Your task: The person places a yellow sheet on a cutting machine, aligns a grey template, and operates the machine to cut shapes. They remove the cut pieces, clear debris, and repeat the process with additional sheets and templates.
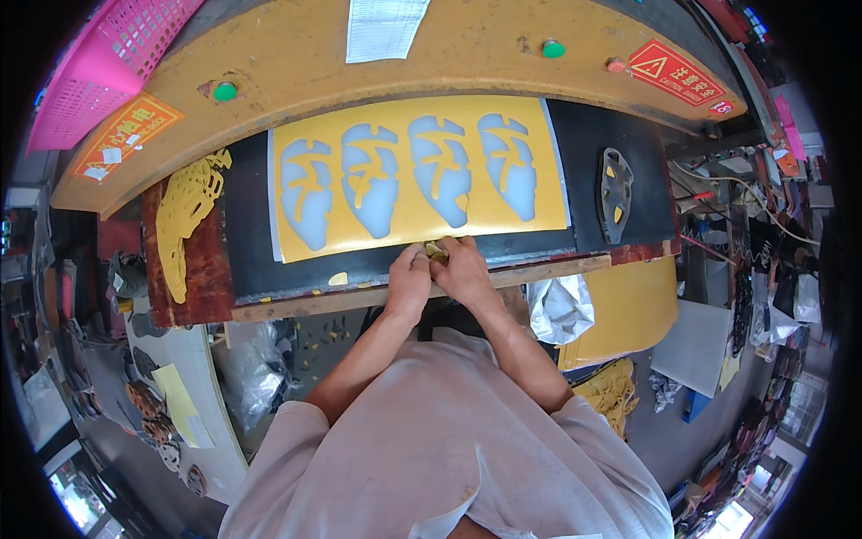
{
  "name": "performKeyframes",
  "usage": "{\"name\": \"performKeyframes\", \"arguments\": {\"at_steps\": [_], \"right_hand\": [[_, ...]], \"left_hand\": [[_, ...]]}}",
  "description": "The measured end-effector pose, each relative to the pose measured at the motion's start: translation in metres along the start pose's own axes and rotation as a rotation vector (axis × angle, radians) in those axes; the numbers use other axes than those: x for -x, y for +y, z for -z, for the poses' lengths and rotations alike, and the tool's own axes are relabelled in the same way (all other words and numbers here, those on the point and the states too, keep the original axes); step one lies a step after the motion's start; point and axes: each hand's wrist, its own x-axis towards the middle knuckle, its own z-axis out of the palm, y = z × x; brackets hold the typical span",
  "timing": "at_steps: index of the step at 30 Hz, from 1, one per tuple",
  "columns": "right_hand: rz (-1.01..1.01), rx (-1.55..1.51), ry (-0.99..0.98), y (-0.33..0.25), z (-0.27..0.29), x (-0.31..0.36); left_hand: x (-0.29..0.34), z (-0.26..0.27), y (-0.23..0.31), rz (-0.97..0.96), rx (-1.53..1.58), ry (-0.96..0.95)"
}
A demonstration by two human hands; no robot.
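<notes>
At the front edge of the black work board [584,225], my left hand [410,275] and my right hand [463,271] meet with fingers closed. Between their fingertips sits a small yellow cut piece [437,251], mostly covered by the fingers. Just beyond them lies a yellow sheet [359,235] with several sole-shaped cutouts in a row, a pale whitish surface showing through and thin yellow strips still crossing them. A dark sole-shaped cutting die [616,196] rests on the board at the right. Another small yellow scrap [338,279] lies near the board's front edge.
A yellow machine beam [404,54] with green buttons spans the far side. Yellow cut pieces [187,220] are piled at the left end, below a pink basket [117,63]. Beneath the bench's right side are a silver bag [560,310], yellow sheets [628,310] and yellow offcuts [611,395].
</notes>
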Motion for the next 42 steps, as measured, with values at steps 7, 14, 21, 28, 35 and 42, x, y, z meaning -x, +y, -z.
{"name": "performKeyframes", "arguments": {"at_steps": [7, 14, 21, 28, 35, 42], "right_hand": [[0.011, -0.03, 0.112, -0.007, -0.009, 0.013], [0.083, -0.084, 0.124, 0.004, -0.015, 0.002], [0.015, -0.411, -0.021, 0.008, -0.008, -0.009], [0.014, -0.843, 0.248, 0.029, 0.0, 0.014], [0.041, -2.007, 0.183, 0.139, 0.022, 0.096], [-0.294, -2.116, 0.222, 0.291, 0.063, 0.17]], "left_hand": [[0.016, -0.004, 0.006, 0.045, 0.28, 0.111], [-0.002, 0.002, 0.027, 0.264, 0.18, -0.09], [-0.009, 0.014, 0.053, 0.401, 0.236, -0.225], [0.03, -0.043, 0.051, 0.126, 0.164, -0.286], [0.11, -0.116, 0.058, -0.531, -0.289, -0.748], [0.057, 0.001, 0.054, -0.555, -0.975, 0.117]]}}
